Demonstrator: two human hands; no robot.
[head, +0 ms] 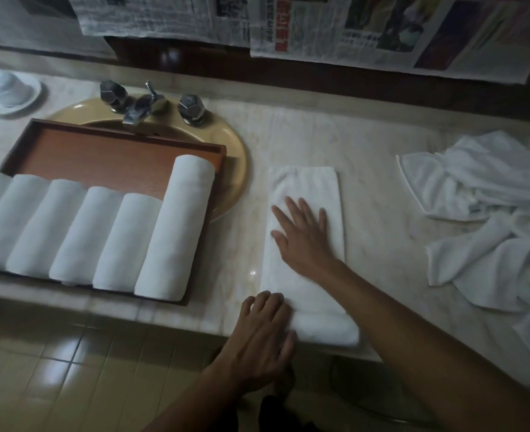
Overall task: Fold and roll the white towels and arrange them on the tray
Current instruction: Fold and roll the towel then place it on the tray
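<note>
The folded towel (307,275) lies on the counter (376,213), just right of the sink (235,169). Its near end is turned into a thick first roll at the counter's edge. The right hand (304,235) presses flat on its middle with the fingers spread. The left hand (263,335) rests bent fingers on the roll's left end; I cannot tell whether it grips.

Uneven pressure could skew or slacken the roll, or drop it off the near edge. The strip's long axis runs near to far, leaning slightly left. On the left, the tray (101,151) holds rolled towels (101,232); loose towels (491,213) sit on the right.
</note>
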